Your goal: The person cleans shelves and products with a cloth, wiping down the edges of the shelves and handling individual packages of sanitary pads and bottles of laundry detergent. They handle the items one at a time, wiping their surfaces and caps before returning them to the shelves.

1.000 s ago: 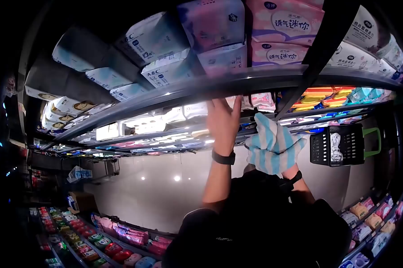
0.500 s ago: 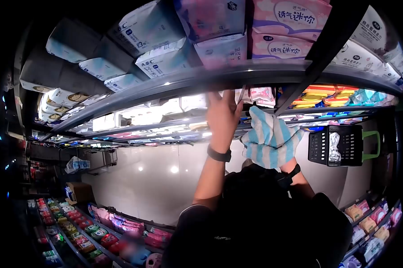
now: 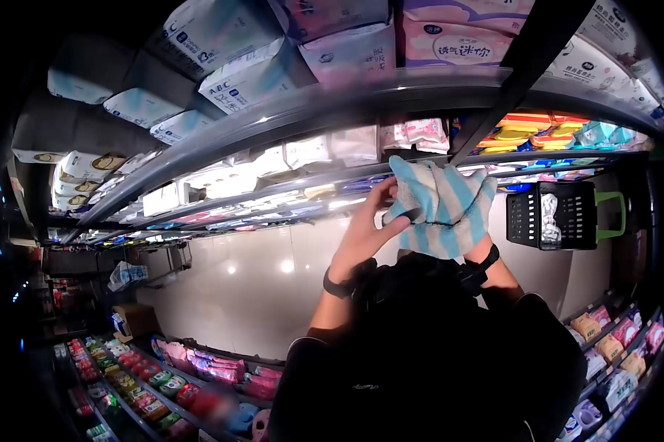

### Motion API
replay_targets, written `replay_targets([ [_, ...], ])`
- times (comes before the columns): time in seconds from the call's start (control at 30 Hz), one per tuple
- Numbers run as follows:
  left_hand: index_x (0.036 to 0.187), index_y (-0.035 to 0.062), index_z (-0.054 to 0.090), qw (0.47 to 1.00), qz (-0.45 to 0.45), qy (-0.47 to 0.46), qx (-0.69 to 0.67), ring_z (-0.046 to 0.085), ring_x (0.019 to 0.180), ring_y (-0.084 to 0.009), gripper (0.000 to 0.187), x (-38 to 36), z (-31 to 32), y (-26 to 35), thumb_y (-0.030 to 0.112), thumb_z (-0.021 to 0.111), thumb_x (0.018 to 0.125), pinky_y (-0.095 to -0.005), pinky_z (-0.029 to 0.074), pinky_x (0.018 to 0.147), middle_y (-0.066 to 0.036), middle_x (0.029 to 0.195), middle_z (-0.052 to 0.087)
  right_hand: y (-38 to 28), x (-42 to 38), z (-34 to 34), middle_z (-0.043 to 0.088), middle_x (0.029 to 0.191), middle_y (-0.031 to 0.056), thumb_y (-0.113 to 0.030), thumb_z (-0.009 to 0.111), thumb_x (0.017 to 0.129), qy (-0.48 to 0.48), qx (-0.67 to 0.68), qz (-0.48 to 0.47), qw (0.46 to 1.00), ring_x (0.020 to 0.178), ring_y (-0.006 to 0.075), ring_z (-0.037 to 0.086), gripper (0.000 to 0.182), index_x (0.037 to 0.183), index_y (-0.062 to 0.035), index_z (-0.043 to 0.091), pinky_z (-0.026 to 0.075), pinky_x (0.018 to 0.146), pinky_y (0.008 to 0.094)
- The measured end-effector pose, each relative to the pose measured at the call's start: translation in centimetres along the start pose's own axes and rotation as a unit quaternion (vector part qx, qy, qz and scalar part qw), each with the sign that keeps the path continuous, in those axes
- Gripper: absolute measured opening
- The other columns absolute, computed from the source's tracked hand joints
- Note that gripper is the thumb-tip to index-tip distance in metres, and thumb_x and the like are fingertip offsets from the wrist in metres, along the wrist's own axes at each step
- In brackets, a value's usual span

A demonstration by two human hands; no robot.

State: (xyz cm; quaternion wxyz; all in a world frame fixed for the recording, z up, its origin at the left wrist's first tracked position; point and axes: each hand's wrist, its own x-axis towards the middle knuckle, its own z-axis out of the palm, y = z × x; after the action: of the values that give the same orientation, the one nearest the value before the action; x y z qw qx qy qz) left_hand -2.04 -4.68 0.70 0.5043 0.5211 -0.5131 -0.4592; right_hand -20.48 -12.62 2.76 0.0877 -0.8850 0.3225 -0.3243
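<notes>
A blue-and-white striped cloth (image 3: 446, 202) is bunched in front of my chest, below the shelf edge. My right hand (image 3: 480, 247) holds it from beneath, and its folds cover most of the fingers. At the cloth's left side is my left hand (image 3: 369, 221), thumb and fingers curved toward the cloth. A small dark, flat object (image 3: 414, 215) shows at the left thumb tip, against the cloth; its kind is not clear. Both wrists wear dark bands.
Above my hands runs a dark shelf rail (image 3: 287, 118) with packs of pads (image 3: 464, 48) over it. Lower shelves hold white packs (image 3: 306, 151). A black basket (image 3: 523, 217) with a green handle stands right. Stocked shelves (image 3: 177, 390) line the aisle behind me.
My left hand has come down from the shelf edge to the cloth's left side. The cloth has shifted slightly upward in view and changed shape.
</notes>
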Motion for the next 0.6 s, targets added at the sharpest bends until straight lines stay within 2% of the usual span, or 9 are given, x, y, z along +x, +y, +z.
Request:
replay_targets([
  [0.17, 0.121, 0.0008, 0.05, 0.953, -0.147, 0.022, -0.263, 0.057, 0.101, -0.0134, 0.036, -1.5, 0.1, -2.4, 0.005, 0.066, 0.088, -0.0276, 0.045, 0.091, -0.006, 0.109, 0.062, -0.8, 0.4, 2.7, 0.055, 0.098, 0.0132, -0.05, 0.065, 0.062, -0.17, -0.204, -0.049, 0.963, 0.095, 0.0347, 0.05, 0.082, 0.123, 0.0036, 0.049, 0.031, 0.082, 0.0727],
  [0.2, 0.111, 0.0012, 0.054, 0.951, -0.176, 0.044, -0.25, 0.059, 0.092, -0.0116, 0.025, -1.9, -0.6, -3.8, 0.003, 0.063, 0.088, -0.025, 0.047, 0.084, -0.004, 0.1, 0.063, -0.8, 0.5, 2.4, 0.054, 0.099, 0.0136, -0.051, 0.062, 0.068, -0.218, -0.111, -0.012, 0.97, 0.094, 0.0359, 0.048, 0.078, 0.125, -0.0003, 0.049, 0.03, 0.08, 0.0773],
  [0.3, 0.103, 0.0015, 0.056, 0.949, -0.121, 0.181, -0.227, 0.059, 0.087, -0.0111, 0.016, -3.2, -1.7, -4.0, 0.001, 0.06, 0.087, -0.0252, 0.048, 0.079, -0.004, 0.095, 0.062, -3.6, 1.7, 1.9, 0.056, 0.109, 0.0104, -0.042, 0.061, 0.081, -0.288, -0.142, -0.025, 0.947, 0.103, 0.0309, 0.051, 0.061, 0.128, -0.0048, 0.05, 0.037, 0.09, 0.0644],
  [0.33, 0.102, 0.0014, 0.057, 0.945, -0.088, 0.217, -0.227, 0.058, 0.087, -0.0108, 0.015, -3.5, -2.4, -4.3, 0.0, 0.059, 0.087, -0.0254, 0.049, 0.078, -0.004, 0.094, 0.062, -3.4, 1.4, 2.3, 0.056, 0.11, 0.01, -0.041, 0.06, 0.083, -0.302, -0.098, -0.024, 0.948, 0.104, 0.0295, 0.051, 0.059, 0.128, -0.005, 0.05, 0.038, 0.09, 0.061],
  [0.4, 0.099, 0.0028, 0.058, 0.946, -0.04, 0.263, -0.184, 0.057, 0.083, -0.0107, 0.012, -4.5, -3.5, -4.7, 0.002, 0.06, 0.087, -0.0261, 0.049, 0.071, -0.004, 0.091, 0.06, -2.0, 0.8, 4.0, 0.057, 0.113, 0.009, -0.04, 0.058, 0.086, -0.309, 0.15, 0.021, 0.939, 0.106, 0.0267, 0.052, 0.055, 0.128, -0.0054, 0.05, 0.04, 0.091, 0.0543],
  [0.43, 0.098, 0.0035, 0.058, 0.942, -0.041, 0.279, -0.183, 0.058, 0.081, -0.0105, 0.013, -4.9, -4.2, -4.9, 0.001, 0.061, 0.086, -0.0257, 0.049, 0.07, -0.004, 0.089, 0.06, -1.0, 0.3, 5.2, 0.057, 0.115, 0.0086, -0.039, 0.057, 0.088, -0.318, 0.306, 0.054, 0.896, 0.107, 0.0252, 0.052, 0.053, 0.128, -0.0056, 0.05, 0.041, 0.092, 0.051],
  [0.5, 0.095, 0.0042, 0.057, 0.931, -0.081, 0.301, -0.191, 0.056, 0.07, -0.0097, 0.013, -6.1, -5.8, -3.8, -0.002, 0.06, 0.083, -0.024, 0.049, 0.064, -0.003, 0.083, 0.058, 0.7, -0.9, 7.9, 0.057, 0.118, 0.0077, -0.037, 0.055, 0.091, -0.325, 0.611, 0.162, 0.703, 0.109, 0.0224, 0.053, 0.049, 0.128, -0.0059, 0.051, 0.043, 0.093, 0.0443],
  [0.53, 0.093, 0.0041, 0.057, 0.934, -0.072, 0.3, -0.177, 0.055, 0.068, -0.0095, 0.013, -6.7, -6.4, -3.8, -0.003, 0.06, 0.082, -0.0236, 0.048, 0.062, -0.003, 0.083, 0.057, 1.2, -1.6, 9.2, 0.057, 0.119, 0.0072, -0.037, 0.054, 0.093, -0.321, 0.704, 0.205, 0.599, 0.11, 0.021, 0.054, 0.047, 0.128, -0.0061, 0.051, 0.043, 0.094, 0.0409],
  [0.6, 0.091, 0.004, 0.056, 0.941, -0.055, 0.299, -0.15, 0.053, 0.064, -0.0093, 0.013, -8.0, -7.6, -3.7, -0.005, 0.059, 0.081, -0.0229, 0.046, 0.06, -0.002, 0.083, 0.055, 1.9, -3.0, 11.0, 0.057, 0.122, 0.0063, -0.035, 0.052, 0.097, -0.308, 0.757, 0.274, 0.507, 0.112, 0.0182, 0.055, 0.043, 0.128, -0.0065, 0.051, 0.045, 0.095, 0.0342],
])
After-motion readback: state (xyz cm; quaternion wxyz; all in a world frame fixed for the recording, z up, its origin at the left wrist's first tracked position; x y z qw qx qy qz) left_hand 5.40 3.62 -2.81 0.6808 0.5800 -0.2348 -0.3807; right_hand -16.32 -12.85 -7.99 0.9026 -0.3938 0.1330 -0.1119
